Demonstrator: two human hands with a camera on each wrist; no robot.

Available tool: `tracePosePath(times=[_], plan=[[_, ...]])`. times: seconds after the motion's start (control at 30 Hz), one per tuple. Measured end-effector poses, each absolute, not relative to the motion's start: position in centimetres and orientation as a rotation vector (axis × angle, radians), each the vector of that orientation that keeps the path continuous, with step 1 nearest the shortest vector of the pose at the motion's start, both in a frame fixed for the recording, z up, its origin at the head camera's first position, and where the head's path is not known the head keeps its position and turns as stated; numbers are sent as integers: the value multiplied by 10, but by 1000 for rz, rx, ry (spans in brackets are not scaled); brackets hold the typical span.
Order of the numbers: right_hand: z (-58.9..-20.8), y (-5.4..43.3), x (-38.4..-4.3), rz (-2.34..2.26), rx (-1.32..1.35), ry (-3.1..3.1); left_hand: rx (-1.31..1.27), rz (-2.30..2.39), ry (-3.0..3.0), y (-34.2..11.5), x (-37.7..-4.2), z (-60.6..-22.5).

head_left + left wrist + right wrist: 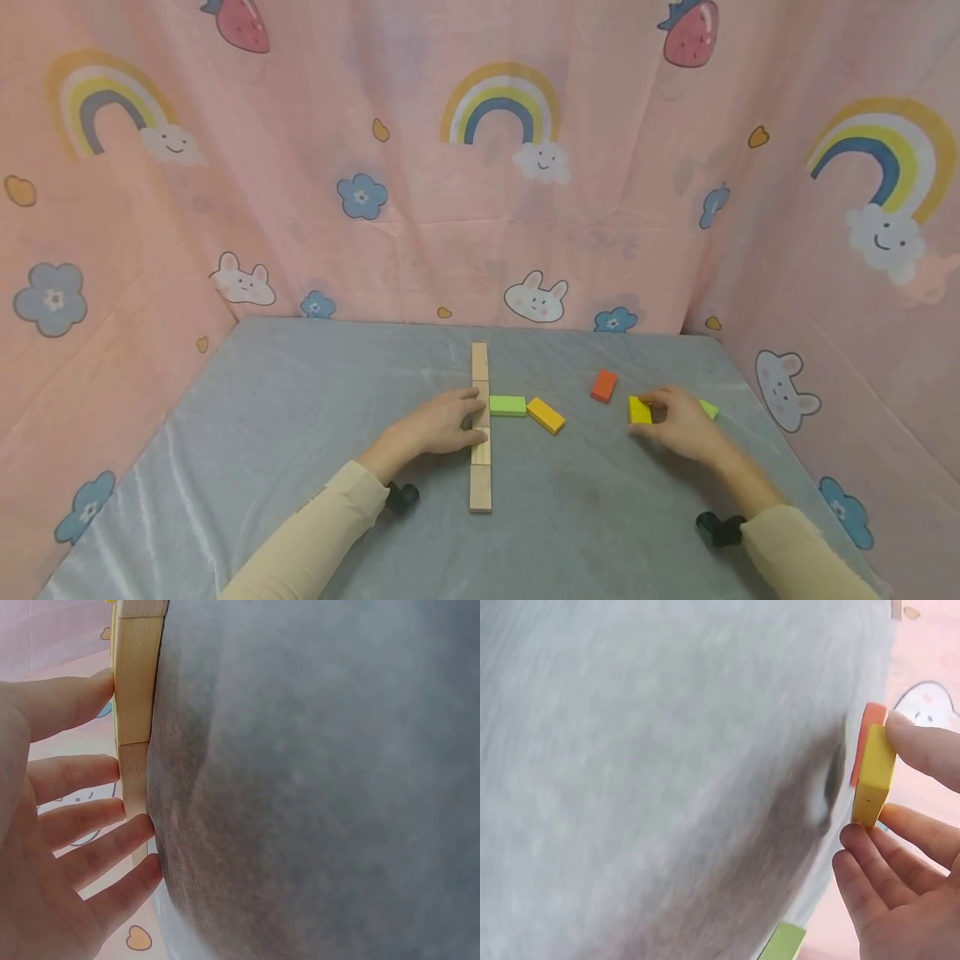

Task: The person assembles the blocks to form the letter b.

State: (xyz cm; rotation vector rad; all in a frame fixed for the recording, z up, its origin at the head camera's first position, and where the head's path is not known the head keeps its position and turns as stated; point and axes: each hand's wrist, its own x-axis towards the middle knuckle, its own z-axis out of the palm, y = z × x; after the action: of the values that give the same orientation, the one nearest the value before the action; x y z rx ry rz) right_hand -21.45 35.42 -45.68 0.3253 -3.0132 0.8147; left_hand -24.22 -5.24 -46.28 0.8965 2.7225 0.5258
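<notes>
Several plain wooden blocks point(481, 492) lie end to end in a straight row running away from me. My left hand point(444, 423) touches the middle of that row with thumb and fingertips, its fingers spread and fairly straight. A light green block point(507, 407) joins the row's right side crosswise, and an orange-yellow block point(546, 416) lies slanted at its far end. My right hand point(681, 425) pinches a yellow block point(874, 772) between thumb and fingers. Behind it in the right wrist view shows an orange-red block point(868, 742).
Another green block point(708, 409) is partly hidden behind my right hand. A grey cloth point(337, 367) covers the table. Pink printed curtains point(420, 250) close off its back and sides. Dark wrist devices point(718, 530) sit below both hands.
</notes>
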Motion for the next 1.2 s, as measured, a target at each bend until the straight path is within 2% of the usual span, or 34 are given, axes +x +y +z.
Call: tracePosePath(times=[1.2], plan=[[-451,290,-199,797,506,-3080,905,520,2716,-53,-243,-461]])
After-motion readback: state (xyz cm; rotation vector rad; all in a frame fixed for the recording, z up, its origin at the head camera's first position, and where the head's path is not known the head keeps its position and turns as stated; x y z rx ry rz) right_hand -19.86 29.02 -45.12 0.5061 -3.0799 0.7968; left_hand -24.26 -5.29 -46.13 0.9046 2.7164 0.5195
